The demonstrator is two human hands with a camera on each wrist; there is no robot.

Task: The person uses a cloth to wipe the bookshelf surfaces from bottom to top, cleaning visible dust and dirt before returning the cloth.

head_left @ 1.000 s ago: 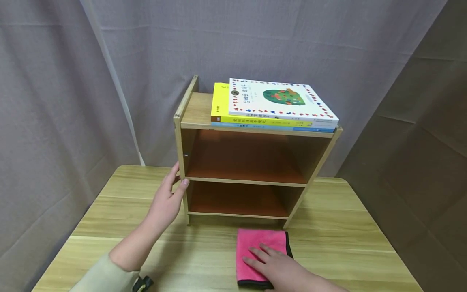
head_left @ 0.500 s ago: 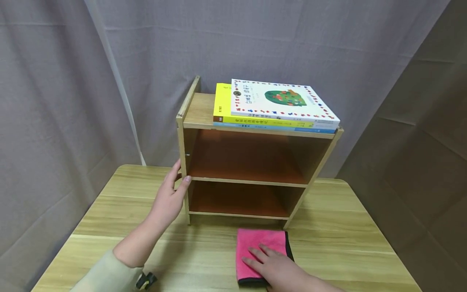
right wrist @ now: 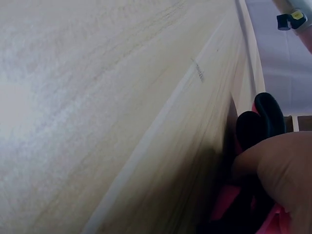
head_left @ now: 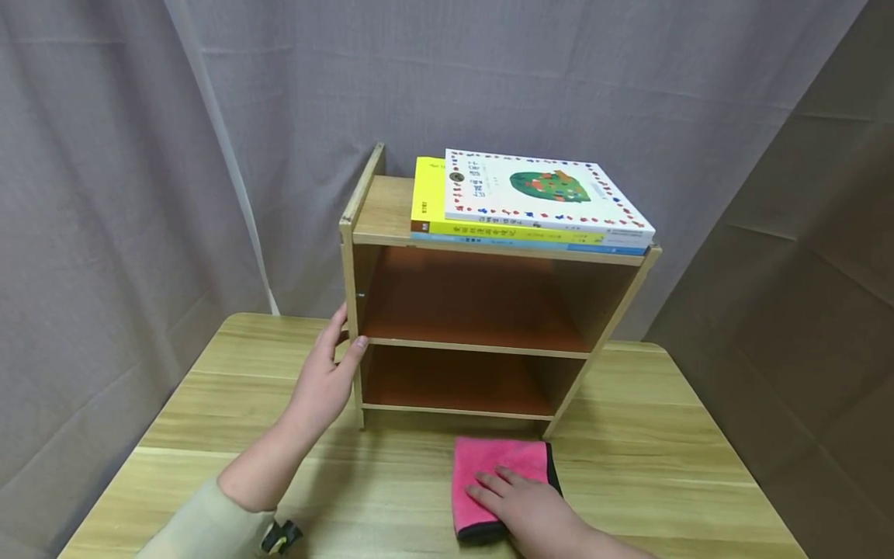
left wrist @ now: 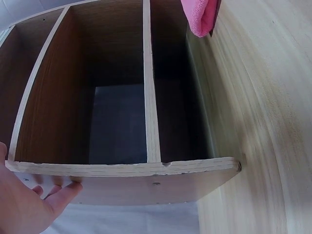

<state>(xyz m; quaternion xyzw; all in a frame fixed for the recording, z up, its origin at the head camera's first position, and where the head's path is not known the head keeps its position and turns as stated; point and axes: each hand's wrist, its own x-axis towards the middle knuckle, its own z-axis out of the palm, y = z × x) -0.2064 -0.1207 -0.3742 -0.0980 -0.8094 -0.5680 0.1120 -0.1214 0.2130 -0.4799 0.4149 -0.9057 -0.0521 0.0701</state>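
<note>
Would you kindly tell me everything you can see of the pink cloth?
The pink cloth looks soft and plush, folded into a rough rectangle, with black edging. It lies on the wood-grain table, in front of the shelf unit. The right hand rests over its near right part, fingers on the pink face.

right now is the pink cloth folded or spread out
Folded: the pink cloth shows doubled layers of black trim in the right wrist view, and the head view shows no trim on its left and far edges.
</note>
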